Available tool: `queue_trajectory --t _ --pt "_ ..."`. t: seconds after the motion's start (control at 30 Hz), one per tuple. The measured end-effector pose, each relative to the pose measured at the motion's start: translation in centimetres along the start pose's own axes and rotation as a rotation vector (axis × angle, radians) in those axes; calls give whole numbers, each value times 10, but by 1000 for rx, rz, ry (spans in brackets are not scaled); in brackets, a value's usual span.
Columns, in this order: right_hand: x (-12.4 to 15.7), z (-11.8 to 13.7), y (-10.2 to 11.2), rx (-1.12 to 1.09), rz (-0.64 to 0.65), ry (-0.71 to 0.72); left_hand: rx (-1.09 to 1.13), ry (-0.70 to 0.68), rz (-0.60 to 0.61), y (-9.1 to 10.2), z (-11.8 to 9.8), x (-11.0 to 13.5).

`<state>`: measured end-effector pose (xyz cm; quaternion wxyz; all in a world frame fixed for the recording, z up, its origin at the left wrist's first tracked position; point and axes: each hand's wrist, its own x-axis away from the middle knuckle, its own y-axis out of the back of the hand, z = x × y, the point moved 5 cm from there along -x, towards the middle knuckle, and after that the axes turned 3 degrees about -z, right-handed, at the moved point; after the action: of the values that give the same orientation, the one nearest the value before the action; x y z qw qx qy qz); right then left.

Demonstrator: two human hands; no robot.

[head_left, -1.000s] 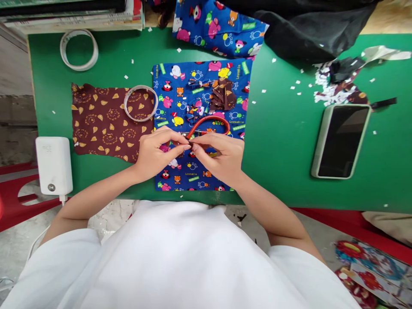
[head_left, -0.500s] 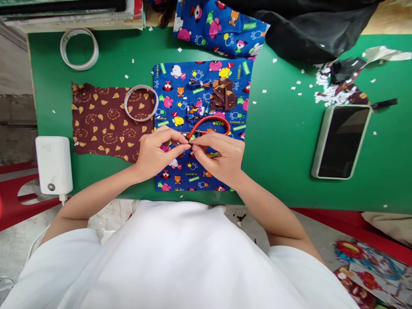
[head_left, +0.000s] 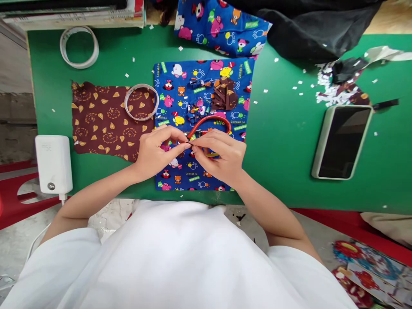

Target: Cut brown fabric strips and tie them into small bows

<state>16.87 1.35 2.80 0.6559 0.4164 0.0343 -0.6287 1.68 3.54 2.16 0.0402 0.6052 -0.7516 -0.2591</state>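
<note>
My left hand and my right hand meet fingertip to fingertip over a blue cartoon-print cloth. Each pinches a small dark scrap, mostly covered by the fingers. Just beyond, scissors with a red-orange handle lie on the cloth, partly behind my right hand. Farther up the cloth are a heap of brown fabric strips and small blue fabric pieces. A brown heart-print cloth lies to the left, with a tape roll across its right edge.
Another tape roll stands at the back left, above a white power bank. Folded blue cloth and a black bag lie along the back. On the right are a phone and paper scraps. White bits dot the green table.
Both hands stay pinched together in nearly the same place. The fingers of my right hand have shifted very slightly; the cloths and scissors lie as before.
</note>
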Motion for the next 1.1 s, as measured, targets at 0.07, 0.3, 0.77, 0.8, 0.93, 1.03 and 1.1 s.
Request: queue_trajectory --t 0.07,0.3,0.77,0.8,0.93,1.03,1.1 --pt "0 0 0 12 4 20 -26 -63 -9 0 -1 0" --pt "2 1 -2 28 -1 62 -92 -239 -53 1 -2 1" --pt "17 27 5 -61 216 272 -69 7 -69 5 4 -2" --pt "25 31 4 -35 296 329 -52 14 -65 5 4 -2" --pt "56 35 2 180 507 412 20 48 -40 2 6 -1" --pt "68 32 5 269 471 382 86 88 -30 -1 9 0" --pt "70 31 5 271 430 362 128 130 -26 -3 12 0"
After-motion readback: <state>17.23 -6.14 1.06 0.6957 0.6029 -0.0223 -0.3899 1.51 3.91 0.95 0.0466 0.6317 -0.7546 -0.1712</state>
